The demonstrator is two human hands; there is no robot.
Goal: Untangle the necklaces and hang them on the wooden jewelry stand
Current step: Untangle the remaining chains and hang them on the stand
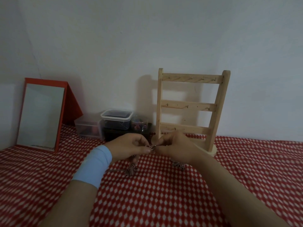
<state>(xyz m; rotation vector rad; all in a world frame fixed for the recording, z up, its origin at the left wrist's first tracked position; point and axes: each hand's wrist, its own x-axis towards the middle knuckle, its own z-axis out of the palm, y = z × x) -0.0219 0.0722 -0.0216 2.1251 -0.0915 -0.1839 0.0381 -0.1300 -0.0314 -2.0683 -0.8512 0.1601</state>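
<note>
cloth (pixel 164 202): lying nearest, red with white dots, carrying everything.
left hand (pixel 129 148): pinching the necklaces (pixel 152 147) from the left.
right hand (pixel 173 146): pinching them from the right.
long axis: running left-right between both pinches, loose ends trailing onto cloth.
wooden stand (pixel 188 105): standing just behind, nearer the right hand.

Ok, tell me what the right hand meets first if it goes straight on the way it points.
The right hand points left, so it would likely run into the left hand, which pinches the same necklace tangle; depth looks about equal.
</note>
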